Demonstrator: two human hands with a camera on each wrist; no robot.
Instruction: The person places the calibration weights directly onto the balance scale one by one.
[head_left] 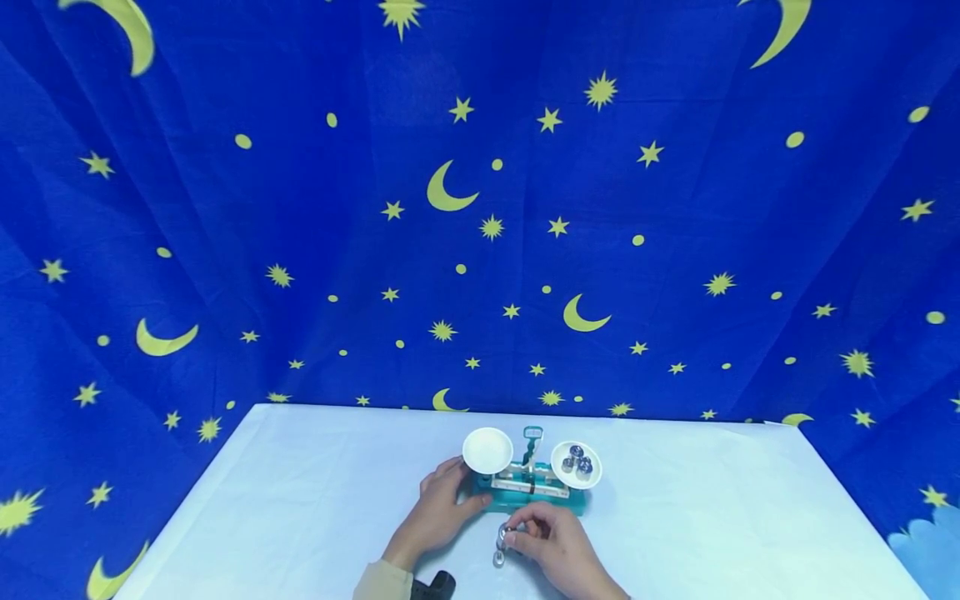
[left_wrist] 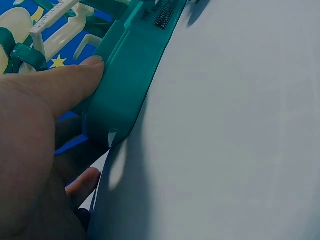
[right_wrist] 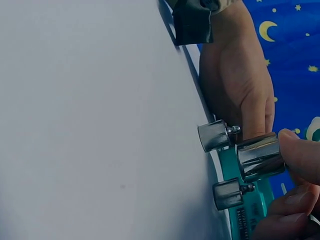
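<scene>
A teal student balance (head_left: 517,498) with two white pans stands on the table. My left hand (head_left: 438,512) holds the left end of its base, the thumb (left_wrist: 80,82) lying on the base's upper edge and the other fingers behind it. In front of the balance, my right hand (head_left: 558,546) pinches a shiny cylindrical metal weight (right_wrist: 260,157) between thumb and fingers. Two smaller knobbed weights, one weight (right_wrist: 212,136) on either side of it and the other weight (right_wrist: 228,194), stand on the table. The left pan (head_left: 487,451) is bare; the right pan (head_left: 596,475) carries three metal weights (head_left: 584,467).
White cloth covers the table (head_left: 712,517). Behind and beside it hangs a blue curtain (head_left: 525,258) with yellow moons and stars. A black strap device (head_left: 435,586) sits at my left wrist, below a beige sleeve (head_left: 382,581).
</scene>
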